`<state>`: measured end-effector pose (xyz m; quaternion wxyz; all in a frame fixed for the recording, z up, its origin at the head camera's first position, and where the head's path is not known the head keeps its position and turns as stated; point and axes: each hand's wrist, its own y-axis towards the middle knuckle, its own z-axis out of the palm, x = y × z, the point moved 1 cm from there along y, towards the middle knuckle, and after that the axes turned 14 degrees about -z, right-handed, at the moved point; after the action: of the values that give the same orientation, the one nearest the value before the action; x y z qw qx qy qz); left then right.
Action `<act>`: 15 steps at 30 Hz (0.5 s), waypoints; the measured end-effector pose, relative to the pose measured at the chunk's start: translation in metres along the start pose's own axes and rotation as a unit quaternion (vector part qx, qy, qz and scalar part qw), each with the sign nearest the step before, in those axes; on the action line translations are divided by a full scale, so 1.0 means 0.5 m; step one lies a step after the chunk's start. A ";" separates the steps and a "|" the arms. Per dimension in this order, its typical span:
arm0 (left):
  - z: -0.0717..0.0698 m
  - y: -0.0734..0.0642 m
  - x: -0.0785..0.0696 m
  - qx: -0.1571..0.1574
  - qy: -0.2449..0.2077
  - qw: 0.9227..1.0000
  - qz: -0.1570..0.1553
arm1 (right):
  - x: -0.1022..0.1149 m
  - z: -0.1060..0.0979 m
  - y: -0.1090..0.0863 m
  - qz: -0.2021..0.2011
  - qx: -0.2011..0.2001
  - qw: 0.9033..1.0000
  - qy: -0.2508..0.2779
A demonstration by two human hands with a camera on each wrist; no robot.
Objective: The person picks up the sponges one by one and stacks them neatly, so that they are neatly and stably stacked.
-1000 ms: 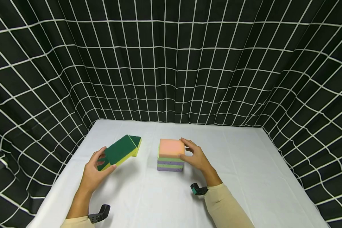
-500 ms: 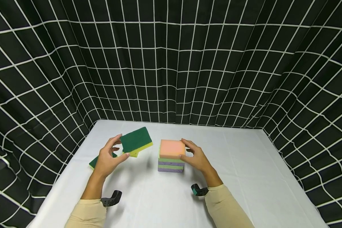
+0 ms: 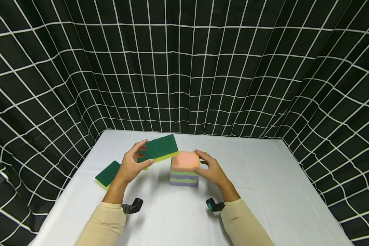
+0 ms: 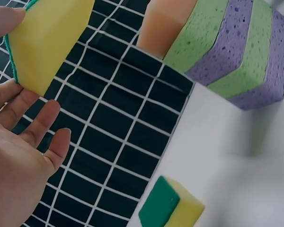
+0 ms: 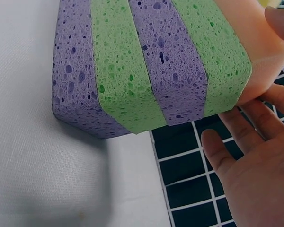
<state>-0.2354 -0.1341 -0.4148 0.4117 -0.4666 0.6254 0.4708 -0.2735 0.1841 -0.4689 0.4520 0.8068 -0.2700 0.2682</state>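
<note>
My left hand (image 3: 131,164) pinches a scrub sponge (image 3: 163,147), dark green on top and yellow below, between thumb and fingers. It is held up in the air, its right corner overlapping the stack in the head view. The left wrist view shows the yellow underside of this held scrub sponge (image 4: 47,42). A stack of alternating purple and green sponges (image 3: 183,178) stands at mid-table, topped by an orange sponge (image 3: 185,161). My right hand (image 3: 213,169) grips the orange sponge by its right side, thumb in front and fingers behind, seen close in the right wrist view.
Another green and yellow scrub sponge (image 3: 108,173) lies on the white table (image 3: 264,191) left of the stack. A further scrub sponge (image 3: 146,168) shows only a yellow edge below the left hand. A black curtain with white grid lines (image 3: 187,75) surrounds the table's back and sides.
My left hand has lifted the scrub sponge and carried it rightward to the stack, uncovering the one lying at the left. My right hand stays on the orange sponge.
</note>
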 end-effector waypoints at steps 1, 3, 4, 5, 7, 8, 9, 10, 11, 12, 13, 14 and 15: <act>0.003 0.004 0.003 0.006 -0.002 1.000 0.000 | 0.001 0.000 0.000 -0.001 0.000 1.000 -0.002; 0.011 0.011 0.004 0.018 -0.005 1.000 0.002 | 0.006 0.000 0.001 -0.003 0.002 1.000 -0.008; 0.015 0.013 0.001 0.023 -0.002 1.000 0.001 | 0.010 0.000 0.002 -0.004 0.003 1.000 -0.009; 0.020 0.016 -0.003 0.028 -0.004 1.000 0.001 | 0.016 0.000 0.003 -0.006 0.003 1.000 -0.009; 0.030 0.015 -0.022 0.039 0.000 0.999 0.000 | 0.034 -0.002 0.007 -0.010 0.002 1.000 -0.001; 0.035 0.015 -0.031 0.044 0.001 0.999 -0.001 | 0.044 -0.003 0.009 -0.013 0.002 1.000 0.002; 0.039 0.014 -0.041 0.048 0.003 0.999 -0.003 | 0.054 -0.005 0.012 -0.015 0.003 1.000 0.005; 0.044 0.014 -0.052 0.053 0.003 0.999 -0.003 | 0.065 -0.007 0.015 -0.016 0.004 1.000 0.010; 0.049 0.013 -0.061 0.056 0.006 0.998 -0.002 | 0.074 -0.009 0.017 -0.015 0.007 1.000 0.011; 0.053 0.013 -0.069 0.058 0.010 0.998 0.000 | 0.082 -0.010 0.019 -0.011 0.010 1.000 0.012; 0.058 0.016 -0.072 0.060 0.013 0.998 0.003 | 0.088 -0.012 0.020 -0.009 0.013 1.000 0.009; 0.062 0.019 -0.075 0.061 0.015 0.998 0.006 | 0.092 -0.013 0.021 -0.005 0.018 1.000 0.005; 0.067 0.020 -0.079 0.063 0.018 0.998 0.009 | 0.094 -0.014 0.022 -0.002 0.020 1.000 0.004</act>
<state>-0.2338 -0.0927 -0.3824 0.4249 -0.4425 0.6652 0.4257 -0.2488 0.1763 -0.4276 0.4370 0.8150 -0.2613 0.2765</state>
